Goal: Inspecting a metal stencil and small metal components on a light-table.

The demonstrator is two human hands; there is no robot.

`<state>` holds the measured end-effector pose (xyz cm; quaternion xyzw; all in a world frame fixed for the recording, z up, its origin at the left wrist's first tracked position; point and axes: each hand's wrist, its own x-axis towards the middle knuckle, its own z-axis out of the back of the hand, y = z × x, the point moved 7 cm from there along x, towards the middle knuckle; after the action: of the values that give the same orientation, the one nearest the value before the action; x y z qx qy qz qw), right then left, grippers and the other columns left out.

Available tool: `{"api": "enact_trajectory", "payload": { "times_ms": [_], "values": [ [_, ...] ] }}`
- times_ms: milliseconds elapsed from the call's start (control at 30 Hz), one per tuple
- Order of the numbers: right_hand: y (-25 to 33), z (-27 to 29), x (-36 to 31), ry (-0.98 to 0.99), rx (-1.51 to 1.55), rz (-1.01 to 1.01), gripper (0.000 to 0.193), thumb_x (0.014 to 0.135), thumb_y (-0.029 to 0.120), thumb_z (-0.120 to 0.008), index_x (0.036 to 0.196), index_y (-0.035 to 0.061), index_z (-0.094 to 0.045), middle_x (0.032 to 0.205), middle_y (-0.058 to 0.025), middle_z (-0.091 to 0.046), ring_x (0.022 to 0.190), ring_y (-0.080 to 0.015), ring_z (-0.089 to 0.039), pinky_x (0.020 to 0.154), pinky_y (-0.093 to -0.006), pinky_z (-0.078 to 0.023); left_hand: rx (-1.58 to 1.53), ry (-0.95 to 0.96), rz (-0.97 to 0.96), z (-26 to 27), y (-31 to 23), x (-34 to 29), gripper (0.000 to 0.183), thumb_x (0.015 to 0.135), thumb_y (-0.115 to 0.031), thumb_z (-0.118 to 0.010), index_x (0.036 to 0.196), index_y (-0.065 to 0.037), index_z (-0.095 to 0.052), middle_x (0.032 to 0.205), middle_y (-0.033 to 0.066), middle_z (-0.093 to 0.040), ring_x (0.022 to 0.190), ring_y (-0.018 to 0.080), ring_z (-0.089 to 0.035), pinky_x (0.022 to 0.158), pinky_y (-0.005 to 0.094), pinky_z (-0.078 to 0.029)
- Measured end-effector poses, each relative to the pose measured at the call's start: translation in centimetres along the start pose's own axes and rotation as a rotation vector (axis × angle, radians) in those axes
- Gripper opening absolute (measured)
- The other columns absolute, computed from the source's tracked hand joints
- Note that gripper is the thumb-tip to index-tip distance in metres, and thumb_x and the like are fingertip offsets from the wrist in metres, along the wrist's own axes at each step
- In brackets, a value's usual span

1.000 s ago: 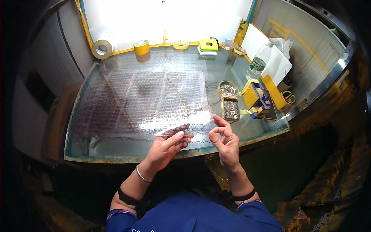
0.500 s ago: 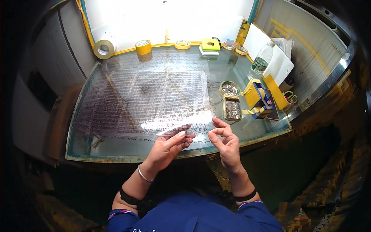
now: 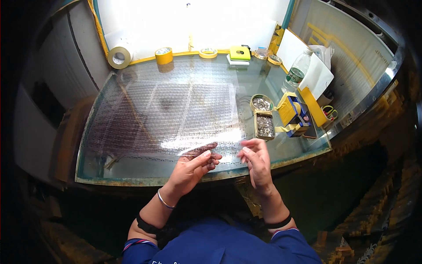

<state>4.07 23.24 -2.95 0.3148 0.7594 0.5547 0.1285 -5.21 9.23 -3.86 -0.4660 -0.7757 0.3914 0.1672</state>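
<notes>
A large see-through sheet (image 3: pixel 176 103) with rows of small dark printed marks reaches over the glass tabletop. My left hand (image 3: pixel 192 168) is closed on its near edge, thumb on top; the other fingers show through and past the film. My right hand (image 3: pixel 258 163) hovers by the sheet's near right corner. Its forefinger stretches left, with thumb and another fingertip a little apart from it. The fingertips are slightly blurred, and nothing shows between them. Whether they touch the film is hard to see.
Right of the sheet stand a round tin (image 3: pixel 261 103) and a rectangular tin (image 3: pixel 265 126) of small shiny pieces, beside a yellow-and-blue tape dispenser (image 3: pixel 295 115). Behind them is a plastic bottle (image 3: pixel 296 72). Tape rolls (image 3: pixel 163 55) and a green hole punch (image 3: pixel 240 52) line the back edge.
My right hand's fingers have shifted; the forefinger has come down and now points more to the left. My left hand keeps its hold on the sheet almost unmoved.
</notes>
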Motion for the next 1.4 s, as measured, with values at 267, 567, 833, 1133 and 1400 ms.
{"api": "enact_trajectory", "payload": {
  "times_ms": [267,567,833,1133,1400],
  "values": [
    [-0.9,-1.5,0.0,0.25,-0.228,-0.253,0.025,0.092,0.021,-0.049,0.077,0.0031,-0.057,0.063,-0.0015,-0.055,0.053,-0.0053,-0.05,0.047,-0.017,-0.038,-0.033,0.022,0.014,0.1,0.2,0.0,0.024,0.092,-0.013,-0.05,0.111,0.001,-0.055,0.102,0.0139,-0.062,0.091,0.0162,-0.058,0.083,0.0299,-0.047],
    [1.4,1.3,1.3,0.257,-0.325,-0.274,0.065,0.092,0.055,-0.033,0.1,-0.005,-0.057,0.077,-0.0129,-0.063,0.054,-0.0121,-0.059,0.044,-0.0197,-0.045,-0.047,0.022,0.037,0.4,0.2,-0.1,0.028,0.091,-0.011,-0.049,0.116,0.003,-0.052,0.101,0.0135,-0.061,0.09,0.0168,-0.057,0.083,0.03,-0.045],
    [14.9,14.8,6.2,-0.394,-0.965,0.346,0.015,0.08,0.013,-0.067,0.084,-0.0017,-0.067,0.074,-0.0062,-0.065,0.067,-0.0103,-0.059,0.064,-0.0245,-0.047,0.009,-0.006,0.02,-0.3,0.0,-0.1,0.032,0.09,-0.012,-0.051,0.119,0.003,-0.05,0.098,0.0142,-0.062,0.086,0.0161,-0.057,0.08,0.0286,-0.046],
    [13.4,16.4,8.3,-0.182,-1.28,-0.098,0.026,0.078,0.027,-0.066,0.084,0.0022,-0.068,0.067,-0.0088,-0.065,0.064,-0.0162,-0.063,0.061,-0.0291,-0.048,0.042,-0.047,0.023,-0.2,0.1,-0.1,0.027,0.09,-0.013,-0.051,0.112,0.001,-0.052,0.095,0.0137,-0.062,0.084,0.0166,-0.056,0.077,0.0295,-0.045],
    [15.7,13.5,7.0,-0.303,-1.528,0.233,0.021,0.078,0.022,-0.065,0.083,0.0019,-0.066,0.074,-0.0064,-0.067,0.064,-0.0119,-0.061,0.062,-0.0277,-0.047,0.027,-0.033,0.02,-0.3,0.0,0.0,0.025,0.089,-0.012,-0.052,0.111,0.001,-0.053,0.094,0.0138,-0.062,0.083,0.0167,-0.056,0.077,0.0296,-0.046]
  ]
}}
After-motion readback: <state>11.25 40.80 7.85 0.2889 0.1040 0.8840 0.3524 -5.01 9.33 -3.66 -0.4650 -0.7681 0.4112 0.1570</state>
